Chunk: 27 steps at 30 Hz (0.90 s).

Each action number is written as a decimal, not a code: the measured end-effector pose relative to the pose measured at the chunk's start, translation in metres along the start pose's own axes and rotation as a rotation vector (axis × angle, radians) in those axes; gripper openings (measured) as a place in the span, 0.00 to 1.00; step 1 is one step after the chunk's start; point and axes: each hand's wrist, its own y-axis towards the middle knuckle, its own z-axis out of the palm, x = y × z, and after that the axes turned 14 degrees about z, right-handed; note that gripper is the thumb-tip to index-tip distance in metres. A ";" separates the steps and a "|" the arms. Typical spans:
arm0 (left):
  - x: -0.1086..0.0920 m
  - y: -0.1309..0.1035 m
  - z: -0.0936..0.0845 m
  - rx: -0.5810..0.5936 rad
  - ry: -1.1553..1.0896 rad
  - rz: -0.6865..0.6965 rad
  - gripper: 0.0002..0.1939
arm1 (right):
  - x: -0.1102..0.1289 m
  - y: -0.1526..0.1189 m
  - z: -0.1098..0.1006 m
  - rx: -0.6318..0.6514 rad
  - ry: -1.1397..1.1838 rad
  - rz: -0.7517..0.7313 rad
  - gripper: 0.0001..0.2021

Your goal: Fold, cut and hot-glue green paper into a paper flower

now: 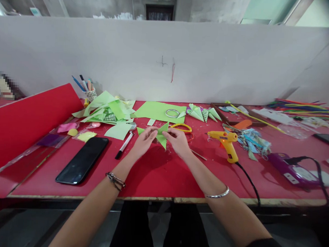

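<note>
Holding the folded green paper [162,136] at the centre of the frame, I have both hands closed down to a pinch. The left hand [147,136] grips the paper's left part with thumb and fingers, fingers curled; the right hand [179,139] pinches its right edge the same way. Pointed corners show above and below between them, and a green tip sticks out left of my left hand. Just beyond the right hand I see a yellow looped handle [184,125], and a thin stick [198,154] lies on the red table [157,179] to its lower right. Above the hands, a flat green sheet [150,110] lies with a silvery ring [172,110] on it, and pale green cones [196,113] sit to its right. Left of centre there is a heap of green paper pieces [100,107], then a black-and-white marker [124,146] lying slanted below it, and further toward the lower left a black phone [82,162]. Right of centre I have a yellow glue gun [228,143], nozzle pointing left, with its cord running down to the table edge; a purple device [294,174] lies at the right of the frame.
</note>
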 end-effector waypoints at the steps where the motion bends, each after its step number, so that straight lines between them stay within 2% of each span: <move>1: 0.000 0.000 -0.001 0.004 0.038 0.005 0.13 | -0.001 0.001 0.000 -0.008 0.012 0.007 0.10; 5: -0.003 0.002 -0.006 -0.015 0.127 -0.009 0.12 | -0.005 0.003 0.001 -0.025 0.048 0.042 0.09; 11: -0.007 0.001 -0.007 -0.037 0.165 0.013 0.10 | -0.007 0.003 0.001 0.079 0.072 0.031 0.09; 16: -0.004 0.001 -0.003 -0.048 0.051 0.065 0.09 | -0.006 0.002 0.001 -0.010 -0.017 0.060 0.11; 19: -0.002 0.003 -0.003 -0.046 0.020 0.060 0.11 | -0.007 0.004 0.002 -0.019 0.014 0.046 0.11; 23: -0.001 0.004 -0.006 0.039 0.025 -0.045 0.12 | -0.008 0.006 0.002 -0.016 0.039 0.010 0.09; 27: 0.002 0.003 -0.006 0.162 -0.008 -0.129 0.11 | -0.007 0.005 0.003 0.078 0.040 -0.014 0.07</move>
